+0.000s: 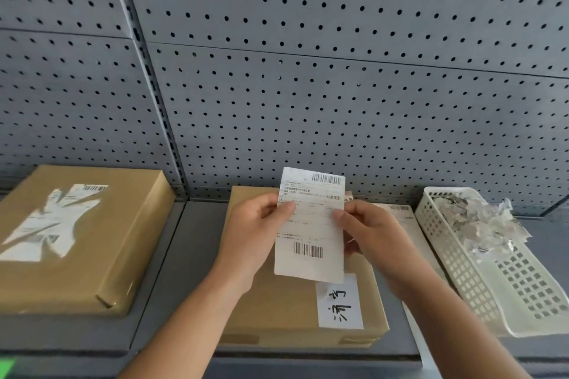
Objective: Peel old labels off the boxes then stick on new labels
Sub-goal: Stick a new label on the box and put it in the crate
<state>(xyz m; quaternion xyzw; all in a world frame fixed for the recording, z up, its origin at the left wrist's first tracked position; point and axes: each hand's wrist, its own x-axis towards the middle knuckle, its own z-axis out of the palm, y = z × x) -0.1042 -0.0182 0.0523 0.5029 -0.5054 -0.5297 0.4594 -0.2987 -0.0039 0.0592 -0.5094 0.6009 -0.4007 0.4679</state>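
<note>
Hands: left hand and right hand are both pinching 1 new label.
Middle box: seemingly peeled, awaiting it.
Left box: carrying torn label, shelf's left end.

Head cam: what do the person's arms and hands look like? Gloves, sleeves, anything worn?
The left hand and right hand are both bare: no gloves, rings or watch visible. Both forearms are uncovered down to the frame's lower edge; no sleeve shows.

"业务类型" printed on the shipping label
</note>
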